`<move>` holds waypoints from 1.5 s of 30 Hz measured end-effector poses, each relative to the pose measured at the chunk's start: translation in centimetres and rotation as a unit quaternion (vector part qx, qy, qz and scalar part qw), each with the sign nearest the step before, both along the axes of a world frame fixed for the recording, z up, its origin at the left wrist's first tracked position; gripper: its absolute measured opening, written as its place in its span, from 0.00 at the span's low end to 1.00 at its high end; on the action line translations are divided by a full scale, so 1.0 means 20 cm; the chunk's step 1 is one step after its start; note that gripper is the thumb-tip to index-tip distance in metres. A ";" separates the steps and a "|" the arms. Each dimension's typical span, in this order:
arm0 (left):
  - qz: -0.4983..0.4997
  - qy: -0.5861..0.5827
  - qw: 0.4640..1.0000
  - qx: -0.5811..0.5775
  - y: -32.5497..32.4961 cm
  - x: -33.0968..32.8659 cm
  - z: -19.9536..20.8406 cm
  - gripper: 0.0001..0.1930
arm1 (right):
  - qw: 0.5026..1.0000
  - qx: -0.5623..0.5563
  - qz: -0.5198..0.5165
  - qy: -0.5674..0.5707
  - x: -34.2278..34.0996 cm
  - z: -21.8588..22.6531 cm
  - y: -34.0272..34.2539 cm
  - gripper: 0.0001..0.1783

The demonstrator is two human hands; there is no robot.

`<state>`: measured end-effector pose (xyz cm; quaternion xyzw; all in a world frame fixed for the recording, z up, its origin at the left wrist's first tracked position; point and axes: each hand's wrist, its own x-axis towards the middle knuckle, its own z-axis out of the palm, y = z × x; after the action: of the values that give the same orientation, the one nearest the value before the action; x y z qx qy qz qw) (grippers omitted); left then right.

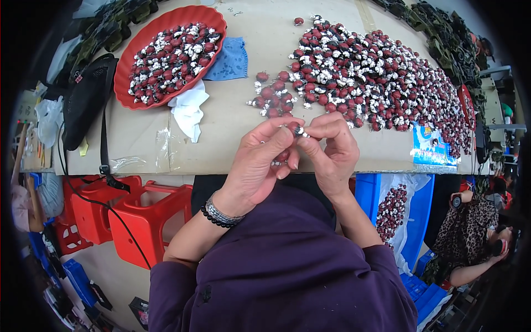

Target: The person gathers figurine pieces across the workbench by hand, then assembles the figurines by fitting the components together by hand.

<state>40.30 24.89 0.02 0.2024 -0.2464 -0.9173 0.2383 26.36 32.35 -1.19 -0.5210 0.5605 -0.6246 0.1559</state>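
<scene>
My left hand point(255, 157) and my right hand point(332, 155) meet above the table's near edge. Between their fingertips is a small red, black and white charm point(295, 129), and both hands pinch it. At least one more such charm point(282, 157) is tucked in the curled fingers of my left hand. Just beyond the hands lies a small cluster of charms point(272, 99). To its right spreads a large pile of the same charms point(376, 77). What my right fingertips do to the charm's white part is too small to tell.
At the far left a red scalloped bowl point(123, 83) holds many charms. Beside it lie a blue cloth point(229, 60) and white tissue point(189, 113). A blue printed packet point(434, 146) lies near the right edge. Red stools point(146, 227) and a blue bin point(417, 213) stand below table level.
</scene>
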 end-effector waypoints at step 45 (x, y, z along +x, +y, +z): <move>0.001 0.137 0.990 0.036 -0.05 0.10 -0.13 0.16 | 0.954 0.068 -0.115 0.269 -0.03 0.00 -0.07 0.14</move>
<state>42.39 23.97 -2.49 0.0835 -0.1780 -0.9443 0.2638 25.75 31.03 -1.10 -0.5904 0.6787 -0.4351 -0.0385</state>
